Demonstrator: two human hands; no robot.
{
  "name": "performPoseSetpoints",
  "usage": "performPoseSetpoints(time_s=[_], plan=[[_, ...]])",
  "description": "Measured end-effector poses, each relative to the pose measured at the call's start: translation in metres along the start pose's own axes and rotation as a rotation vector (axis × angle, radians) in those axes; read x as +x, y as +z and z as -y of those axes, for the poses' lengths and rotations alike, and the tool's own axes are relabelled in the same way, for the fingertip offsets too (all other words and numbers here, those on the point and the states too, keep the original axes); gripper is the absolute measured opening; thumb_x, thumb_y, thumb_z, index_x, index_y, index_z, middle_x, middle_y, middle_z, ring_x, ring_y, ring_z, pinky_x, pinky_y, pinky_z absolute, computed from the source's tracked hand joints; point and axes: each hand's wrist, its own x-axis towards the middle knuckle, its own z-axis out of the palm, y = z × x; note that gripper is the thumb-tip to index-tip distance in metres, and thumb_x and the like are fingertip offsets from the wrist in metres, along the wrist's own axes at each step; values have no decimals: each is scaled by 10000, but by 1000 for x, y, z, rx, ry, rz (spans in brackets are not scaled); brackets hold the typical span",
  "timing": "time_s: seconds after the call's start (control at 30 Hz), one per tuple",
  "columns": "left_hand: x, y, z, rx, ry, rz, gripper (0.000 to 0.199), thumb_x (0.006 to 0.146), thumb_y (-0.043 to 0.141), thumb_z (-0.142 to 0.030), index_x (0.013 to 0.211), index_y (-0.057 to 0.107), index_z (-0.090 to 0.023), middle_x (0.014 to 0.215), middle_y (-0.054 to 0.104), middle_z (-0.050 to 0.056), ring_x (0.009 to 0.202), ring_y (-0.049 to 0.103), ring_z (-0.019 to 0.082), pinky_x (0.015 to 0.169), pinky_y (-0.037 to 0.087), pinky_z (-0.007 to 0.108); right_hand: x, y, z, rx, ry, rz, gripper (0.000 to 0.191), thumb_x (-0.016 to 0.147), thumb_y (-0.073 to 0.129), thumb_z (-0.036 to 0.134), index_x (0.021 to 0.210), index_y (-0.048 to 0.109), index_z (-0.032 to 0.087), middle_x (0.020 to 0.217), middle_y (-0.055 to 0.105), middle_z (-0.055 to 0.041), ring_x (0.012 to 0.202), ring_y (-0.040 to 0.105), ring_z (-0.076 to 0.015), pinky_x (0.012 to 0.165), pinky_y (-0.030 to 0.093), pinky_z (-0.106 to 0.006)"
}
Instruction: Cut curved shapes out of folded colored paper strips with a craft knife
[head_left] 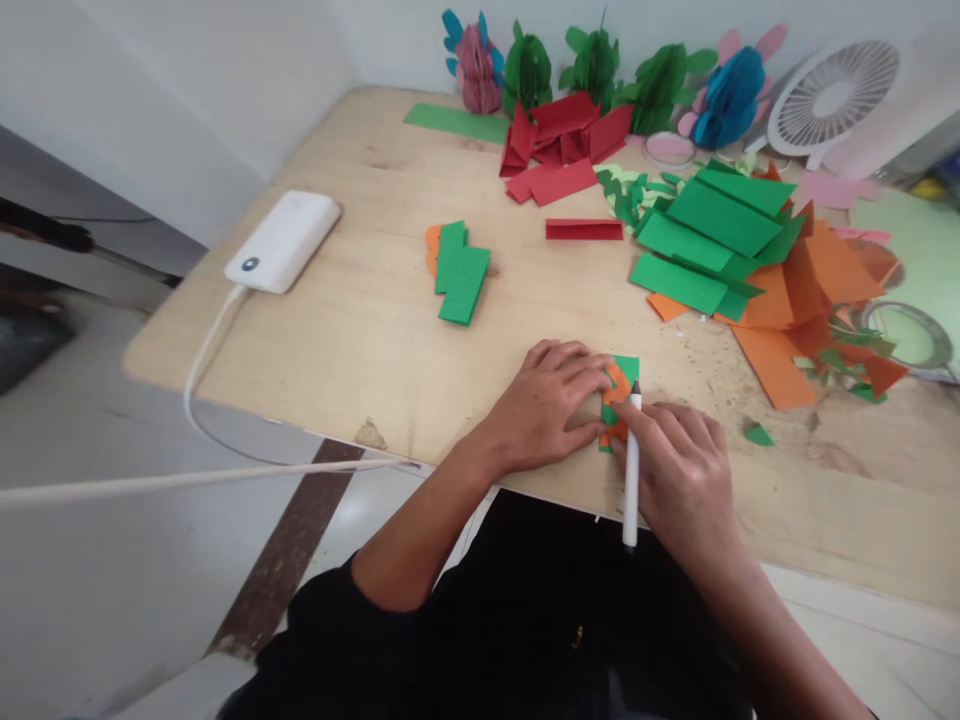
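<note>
Near the table's front edge lies a piece of green paper (627, 367) with an orange paper cutout (616, 380) on top, partly covered by both hands. My left hand (551, 405) rests over its left side, fingers stretched out and fingertips touching the cutout. In my right hand (679, 465) is a white marker pen (631, 480), dark tip pointing away from me; the fingertips also touch the cutout's right side. Further up the table are folded green papers (463, 275) with another orange cutout (432, 248) partly under them.
To the right lie heaped green strips (720, 220), orange paper (780, 300) and tape rolls (907, 335). Red folded papers (562, 135), honeycomb paper figures (592, 70) and a white fan (834, 98) stand behind. A white power bank (285, 240) with a cable sits left.
</note>
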Motion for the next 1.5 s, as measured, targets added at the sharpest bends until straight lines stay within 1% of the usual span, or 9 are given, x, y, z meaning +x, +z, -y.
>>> performPoseSetpoints(time_s=[0.17, 0.37, 0.57, 0.8, 1.0, 1.27, 1.5], plan=[[0, 0, 0, 27, 23, -9, 287, 851, 646, -347, 1091, 602, -197, 1417, 554, 68, 1316, 426, 274, 1141, 282, 479, 0, 0, 0, 17, -15, -9, 286, 932, 515, 145, 1200, 611, 175, 922, 699, -68, 924, 580, -229, 825, 373, -355], [-1, 0, -2, 40, 26, -12, 297, 855, 627, -346, 1108, 602, -192, 1416, 554, 76, 1321, 426, 275, 1147, 288, 486, -1, 2, 0, 23, -8, -11, 315, 944, 503, 147, 1236, 609, 197, 934, 709, -64, 946, 591, -237, 822, 383, -364], [-3, 1, -1, 61, 27, -25, 311, 862, 614, -358, 1135, 596, -210, 1397, 573, 75, 1332, 429, 275, 1148, 295, 501, -2, 3, -1, 32, -11, -25, 309, 937, 503, 151, 1218, 623, 196, 945, 712, -69, 953, 602, -239, 820, 397, -371], [-5, 2, -2, 85, 44, -44, 310, 889, 576, -361, 1151, 601, -196, 1378, 591, 73, 1331, 438, 277, 1169, 270, 511, -2, 3, 0, 37, -9, -30, 267, 947, 506, 152, 1184, 627, 177, 945, 716, -72, 964, 604, -236, 835, 401, -367], [-5, 1, -2, 94, 44, -35, 326, 890, 573, -365, 1170, 596, -199, 1369, 595, 84, 1328, 441, 274, 1158, 290, 514, -1, 3, 0, 42, -9, -30, 255, 938, 520, 159, 1162, 641, 171, 945, 719, -74, 966, 612, -238, 812, 404, -366], [-5, 2, -2, 97, 48, -43, 320, 898, 559, -353, 1172, 597, -192, 1378, 590, 81, 1335, 436, 278, 1165, 279, 516, -2, 4, 0, 46, -4, -28, 270, 945, 508, 159, 1188, 624, 182, 935, 716, -72, 951, 606, -230, 801, 396, -359], [-6, 2, -2, 102, 65, -61, 323, 904, 551, -355, 1165, 601, -173, 1371, 594, 74, 1315, 446, 283, 1168, 276, 502, -3, 5, -2, 54, -10, -21, 281, 947, 523, 162, 1216, 603, 189, 965, 718, -68, 977, 605, -235, 826, 397, -363]])
